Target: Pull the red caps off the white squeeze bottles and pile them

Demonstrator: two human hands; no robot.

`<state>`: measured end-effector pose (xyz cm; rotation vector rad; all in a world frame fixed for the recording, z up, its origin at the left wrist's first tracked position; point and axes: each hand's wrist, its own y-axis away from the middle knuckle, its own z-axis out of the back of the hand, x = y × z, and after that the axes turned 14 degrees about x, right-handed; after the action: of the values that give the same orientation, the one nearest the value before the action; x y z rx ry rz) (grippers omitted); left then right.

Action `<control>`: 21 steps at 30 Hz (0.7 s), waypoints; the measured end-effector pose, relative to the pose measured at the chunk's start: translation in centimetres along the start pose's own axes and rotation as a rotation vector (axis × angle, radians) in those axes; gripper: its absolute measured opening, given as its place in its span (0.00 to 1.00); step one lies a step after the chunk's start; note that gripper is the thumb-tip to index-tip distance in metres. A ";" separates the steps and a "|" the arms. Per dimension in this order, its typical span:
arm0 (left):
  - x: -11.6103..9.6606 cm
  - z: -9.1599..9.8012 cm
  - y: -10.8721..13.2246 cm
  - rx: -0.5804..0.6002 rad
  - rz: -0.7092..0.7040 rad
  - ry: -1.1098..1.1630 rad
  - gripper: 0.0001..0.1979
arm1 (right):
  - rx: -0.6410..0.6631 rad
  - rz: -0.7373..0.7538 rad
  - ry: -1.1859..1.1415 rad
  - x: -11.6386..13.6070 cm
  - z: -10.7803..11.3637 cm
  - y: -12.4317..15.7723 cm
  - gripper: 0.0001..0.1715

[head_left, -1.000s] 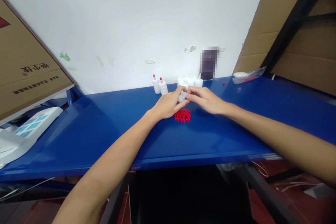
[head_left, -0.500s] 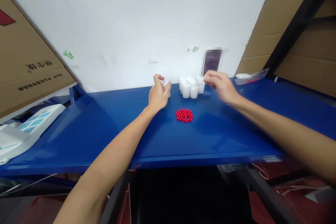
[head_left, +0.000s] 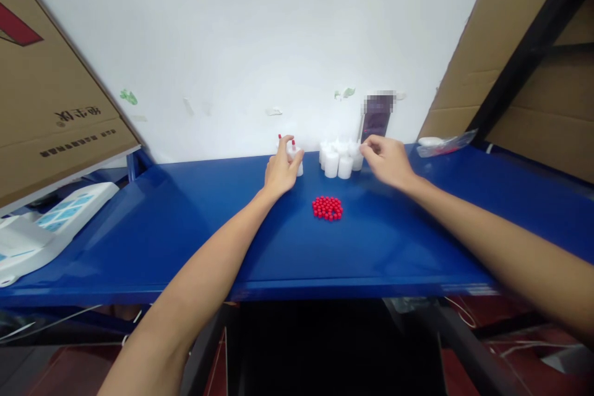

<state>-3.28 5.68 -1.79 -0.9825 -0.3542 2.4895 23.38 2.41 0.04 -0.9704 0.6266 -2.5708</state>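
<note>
My left hand [head_left: 279, 171] is curled round a small white dropper bottle [head_left: 300, 168] with a red cap, its thumb and index finger on either side. Another red cap [head_left: 279, 136] shows just behind those fingers, its bottle mostly hidden. My right hand [head_left: 388, 159] has thumb and index finger pinched at the nozzle of the rightmost white bottle [head_left: 357, 161] in a tight cluster. Those clustered white bottles [head_left: 331, 165] stand upright with bare pointed tips. In front of them, a patch of small red caps [head_left: 327, 208] lies on the table.
The blue table [head_left: 199, 223] meets a white wall [head_left: 232, 43]. A dark phone-like object [head_left: 377, 116] leans behind the bottles. At the right back lies a clear plastic bag [head_left: 448, 143]. A white and blue device [head_left: 60, 216] and a cardboard box [head_left: 51, 93] stand at the left.
My right fingers have dropped slightly against the rightmost bottle's tip. My left hand stays round its bottle, the red caps there showing more clearly. The view has tilted up a little.
</note>
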 end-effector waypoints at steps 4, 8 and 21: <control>0.2 -0.1 -0.2 0.002 0.024 0.016 0.20 | 0.041 -0.002 0.088 0.3 -0.2 -0.5 0.11; 0.3 -0.2 -0.2 0.029 0.036 -0.055 0.14 | 0.128 0.033 0.217 0.6 -0.5 -0.6 0.13; 0.3 -1.3 0.1 0.044 -0.240 0.010 0.15 | 0.091 0.078 0.310 0.9 -1.1 -0.1 0.20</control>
<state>-2.57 5.85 -2.89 -0.8795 -0.3884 2.2658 21.97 2.44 -0.15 -0.5106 0.6051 -2.6749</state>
